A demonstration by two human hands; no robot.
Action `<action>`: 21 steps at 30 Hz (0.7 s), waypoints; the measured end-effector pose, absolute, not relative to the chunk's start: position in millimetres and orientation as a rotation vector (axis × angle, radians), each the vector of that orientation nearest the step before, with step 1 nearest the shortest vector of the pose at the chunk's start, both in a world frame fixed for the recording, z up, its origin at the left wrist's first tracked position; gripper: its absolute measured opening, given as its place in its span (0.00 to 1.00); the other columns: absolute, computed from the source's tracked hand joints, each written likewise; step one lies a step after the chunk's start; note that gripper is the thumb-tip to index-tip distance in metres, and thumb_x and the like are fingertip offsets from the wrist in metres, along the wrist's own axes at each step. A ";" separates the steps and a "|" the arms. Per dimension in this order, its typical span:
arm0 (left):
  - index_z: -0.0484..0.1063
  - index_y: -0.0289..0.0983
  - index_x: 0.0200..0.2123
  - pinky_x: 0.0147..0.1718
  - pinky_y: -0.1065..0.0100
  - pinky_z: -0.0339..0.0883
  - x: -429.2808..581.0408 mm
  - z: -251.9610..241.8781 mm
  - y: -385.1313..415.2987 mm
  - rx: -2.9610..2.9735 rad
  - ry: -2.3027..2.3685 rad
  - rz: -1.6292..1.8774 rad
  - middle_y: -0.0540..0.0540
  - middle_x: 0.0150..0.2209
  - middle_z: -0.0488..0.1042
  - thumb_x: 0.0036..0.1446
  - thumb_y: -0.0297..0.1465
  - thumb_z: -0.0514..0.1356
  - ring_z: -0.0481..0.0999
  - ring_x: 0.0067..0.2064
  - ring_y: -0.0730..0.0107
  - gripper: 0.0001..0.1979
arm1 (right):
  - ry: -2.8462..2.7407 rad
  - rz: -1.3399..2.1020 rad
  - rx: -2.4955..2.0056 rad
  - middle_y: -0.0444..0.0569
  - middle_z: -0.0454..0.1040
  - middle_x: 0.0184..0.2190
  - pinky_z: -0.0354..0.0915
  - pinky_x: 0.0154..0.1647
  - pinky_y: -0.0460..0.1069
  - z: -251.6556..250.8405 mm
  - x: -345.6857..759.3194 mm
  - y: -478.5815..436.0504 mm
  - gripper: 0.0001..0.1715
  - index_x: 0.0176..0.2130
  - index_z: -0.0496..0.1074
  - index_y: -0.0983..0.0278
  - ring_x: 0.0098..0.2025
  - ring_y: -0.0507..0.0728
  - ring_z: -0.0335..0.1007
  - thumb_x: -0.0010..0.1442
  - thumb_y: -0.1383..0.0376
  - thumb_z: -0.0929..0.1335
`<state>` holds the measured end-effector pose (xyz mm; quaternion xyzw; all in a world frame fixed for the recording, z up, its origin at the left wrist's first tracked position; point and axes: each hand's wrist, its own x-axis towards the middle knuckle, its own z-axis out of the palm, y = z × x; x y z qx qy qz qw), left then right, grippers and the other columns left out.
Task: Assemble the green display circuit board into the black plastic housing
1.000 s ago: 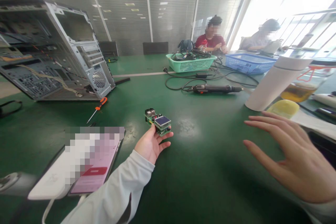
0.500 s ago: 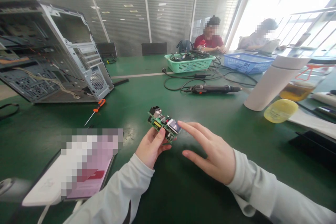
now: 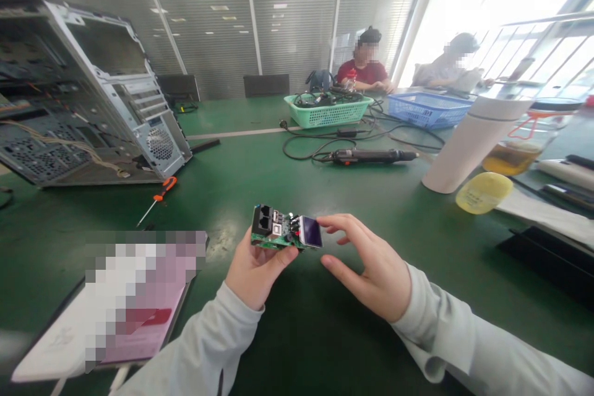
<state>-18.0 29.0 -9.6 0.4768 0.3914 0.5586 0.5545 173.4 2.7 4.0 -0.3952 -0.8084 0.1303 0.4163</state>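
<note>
A small green circuit board (image 3: 278, 229) with black sockets, a silver port and a little dark screen (image 3: 311, 232) is held above the table. My left hand (image 3: 260, 266) grips it from below and the left, thumb along its near edge. At the screen's right edge is my right hand (image 3: 371, 260), fingers apart and thumb stretched out below. Its index fingertip is at the screen's upper right corner; whether it touches I cannot tell. Nothing is held in the right hand.
On the left stand an opened computer case (image 3: 93, 93), an orange-handled screwdriver (image 3: 158, 198) and a tablet-like device (image 3: 116, 303). Further back lie an electric screwdriver (image 3: 371, 156), a green basket (image 3: 329, 114) of cables and a blue basket (image 3: 427, 112). A white tumbler (image 3: 473, 142) stands right. Two people sit beyond.
My left hand has turned the circuit board, so its sockets and screen now face me more. The right hand's fingers have curled slightly beside the screen. The whole view has shifted a little.
</note>
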 end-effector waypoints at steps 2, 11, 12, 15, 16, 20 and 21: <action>0.70 0.35 0.35 0.42 0.63 0.71 -18.4 -10.4 28.3 1.125 0.925 1.318 0.48 0.35 0.79 0.38 0.32 0.71 0.78 0.39 0.65 0.19 | -2.017 0.385 -0.978 0.52 0.63 0.47 0.67 0.43 0.51 3.8 175.0 2.6 0.19 0.55 0.57 0.62 0.46 0.57 0.62 0.67 0.60 0.61; 0.71 0.35 0.32 0.39 0.61 0.71 -15.4 -8.7 24.7 1.204 0.870 1.213 0.47 0.32 0.79 0.37 0.34 0.71 0.78 0.36 0.63 0.18 | -1.817 0.673 -0.886 0.49 0.65 0.35 0.65 0.35 0.46 4.5 173.4 3.3 0.11 0.41 0.62 0.66 0.38 0.52 0.64 0.63 0.60 0.64; 0.71 0.36 0.32 0.38 0.62 0.71 -14.7 -8.3 23.6 1.211 0.873 1.199 0.48 0.31 0.79 0.37 0.33 0.71 0.78 0.35 0.64 0.18 | -1.803 0.704 -0.879 0.48 0.64 0.34 0.65 0.34 0.45 4.7 173.0 3.9 0.11 0.39 0.62 0.67 0.37 0.52 0.64 0.63 0.60 0.64; 0.71 0.36 0.33 0.38 0.63 0.71 -13.3 -6.9 21.6 1.229 0.851 1.148 0.49 0.31 0.78 0.36 0.33 0.71 0.77 0.35 0.65 0.19 | -1.787 0.765 -0.874 0.46 0.63 0.30 0.64 0.32 0.44 5.3 173.0 6.3 0.13 0.35 0.61 0.67 0.32 0.50 0.62 0.62 0.59 0.65; 0.71 0.36 0.33 0.38 0.63 0.71 -13.2 -6.5 21.4 1.239 0.834 1.123 0.48 0.31 0.78 0.36 0.33 0.72 0.77 0.36 0.64 0.19 | -1.790 0.767 -0.882 0.45 0.62 0.29 0.63 0.31 0.43 5.3 173.2 7.2 0.13 0.33 0.61 0.67 0.31 0.50 0.61 0.62 0.60 0.64; 0.70 0.36 0.35 0.40 0.63 0.71 -13.6 -5.0 21.2 1.288 0.814 1.060 0.47 0.33 0.78 0.37 0.34 0.71 0.77 0.37 0.64 0.20 | -1.825 0.682 -0.945 0.43 0.61 0.24 0.58 0.27 0.42 4.6 174.3 9.7 0.16 0.29 0.61 0.67 0.26 0.48 0.58 0.67 0.62 0.59; 0.70 0.36 0.35 0.40 0.63 0.71 -13.8 -4.7 21.2 1.292 0.819 1.054 0.47 0.33 0.78 0.37 0.34 0.71 0.77 0.37 0.63 0.20 | -1.836 0.654 -0.957 0.43 0.61 0.23 0.57 0.27 0.42 4.2 174.6 9.7 0.17 0.28 0.61 0.67 0.26 0.48 0.58 0.68 0.62 0.58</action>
